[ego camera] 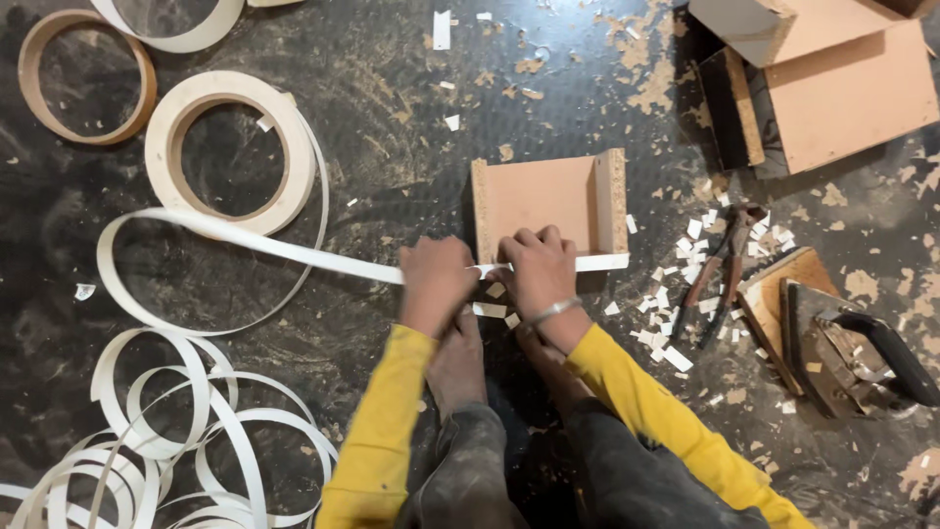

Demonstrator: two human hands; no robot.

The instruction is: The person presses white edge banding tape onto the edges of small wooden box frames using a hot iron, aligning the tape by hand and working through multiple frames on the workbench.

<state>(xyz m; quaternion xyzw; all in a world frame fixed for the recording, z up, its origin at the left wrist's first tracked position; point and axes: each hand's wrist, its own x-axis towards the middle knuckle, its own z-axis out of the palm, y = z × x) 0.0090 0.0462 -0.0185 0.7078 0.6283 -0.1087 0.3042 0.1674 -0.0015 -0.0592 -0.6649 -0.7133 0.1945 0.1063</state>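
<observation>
I crouched over the dark, dusty floor (411, 147) with both hands on a white edge-banding strip (245, 240). My left hand (434, 279) was closed around the strip, fingers curled over it, just left of the near edge of a small U-shaped chipboard piece (548, 196). My right hand (539, 269), with a metal bangle (553, 312) at the wrist, pressed down with bent fingers on the strip where it lay along that near edge; the strip's end stuck out to the right past the board's corner. From my left hand the strip ran off to the left and looped back to a white roll of banding (230, 152) lying flat on the floor. A brown roll (86, 76) lay farther left, and loose white coils (166, 431) were piled at the near left. To the right, among white offcuts (676, 323), lay a pair of pliers (720, 279), and beyond them an old flat iron (847, 353) rested on a small board (774, 284). More chipboard panels (842, 88) sat at the far right.
</observation>
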